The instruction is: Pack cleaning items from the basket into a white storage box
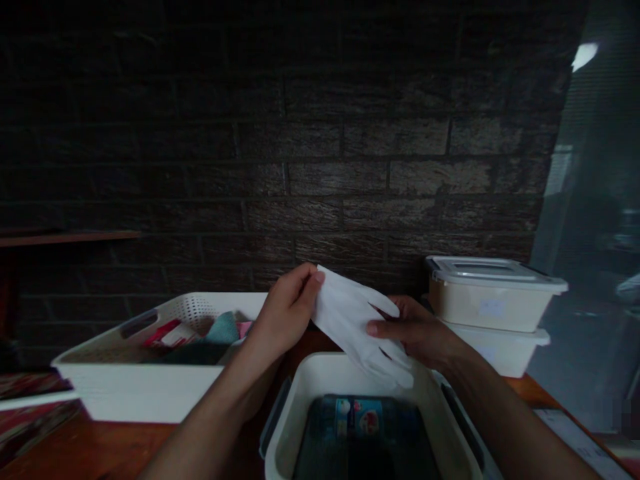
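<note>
A white glove [345, 310] is stretched between my two hands, its fingers hanging toward the lower right. My left hand [293, 303] pinches the cuff end between thumb and fingers. With the thumb on top and the other fingers behind, my right hand [413, 327] grips the glove near the base of its fingers. Just below is an open white bin [320, 363] with dark side latches. Inside it lies a dark package [320, 447] with a blue picture label.
On the left, a white perforated basket [145, 387] holds a red-and-white packet [173, 335] and a teal cloth [224, 328]. Two lidded white boxes [490, 303] are stacked at right. A printed sheet [580, 443] lies near the wooden table's right edge; a dark brick wall [320, 173] rises behind.
</note>
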The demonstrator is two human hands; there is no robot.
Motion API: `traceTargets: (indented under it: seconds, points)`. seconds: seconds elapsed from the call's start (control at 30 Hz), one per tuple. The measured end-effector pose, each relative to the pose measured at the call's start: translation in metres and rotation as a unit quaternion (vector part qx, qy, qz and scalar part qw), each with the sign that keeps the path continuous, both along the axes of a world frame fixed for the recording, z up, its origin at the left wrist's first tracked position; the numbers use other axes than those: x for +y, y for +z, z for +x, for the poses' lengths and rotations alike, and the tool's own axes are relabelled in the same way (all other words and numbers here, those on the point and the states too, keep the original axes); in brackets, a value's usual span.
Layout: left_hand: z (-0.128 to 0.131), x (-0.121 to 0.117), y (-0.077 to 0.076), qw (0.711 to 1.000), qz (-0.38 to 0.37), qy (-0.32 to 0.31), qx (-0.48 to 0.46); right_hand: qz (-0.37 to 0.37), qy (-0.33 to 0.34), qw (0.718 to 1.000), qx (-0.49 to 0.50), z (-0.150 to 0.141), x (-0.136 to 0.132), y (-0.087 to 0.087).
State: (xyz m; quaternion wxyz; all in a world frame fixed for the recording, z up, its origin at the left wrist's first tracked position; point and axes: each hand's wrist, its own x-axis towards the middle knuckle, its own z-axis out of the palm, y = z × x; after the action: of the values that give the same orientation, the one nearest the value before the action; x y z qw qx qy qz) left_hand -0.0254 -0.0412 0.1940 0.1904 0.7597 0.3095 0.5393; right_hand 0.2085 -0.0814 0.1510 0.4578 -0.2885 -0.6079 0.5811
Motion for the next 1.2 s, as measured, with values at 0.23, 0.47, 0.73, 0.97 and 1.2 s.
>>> traceTargets:
  seconds: [0.23, 0.47, 0.73, 0.97, 1.2]
  points:
    - [-0.002, -0.003, 0.003, 0.999, 0.009, -0.004, -0.042, 0.046, -0.014, 0.997, -0.061, 0.002, -0.002, 0.005]
    - [-0.009, -0.028, 0.006, 0.998, -0.042, -0.015, -0.040, 0.011, -0.057, 0.998, -0.017, 0.009, -0.024, 0.007]
    - [-0.005, -0.067, 0.011, 0.995, -0.065, -0.051, -0.054, 0.000, -0.132, 0.989, 0.061, 0.008, -0.061, 0.017]
    - [0.009, -0.086, -0.009, 0.995, -0.048, 0.002, -0.086, 0.069, -0.154, 0.985, 0.029, 0.001, -0.091, 0.004]
    - [0.012, -0.085, -0.028, 0.990, -0.123, -0.032, -0.064, 0.061, -0.180, 0.982, -0.010, 0.016, -0.102, 0.004]
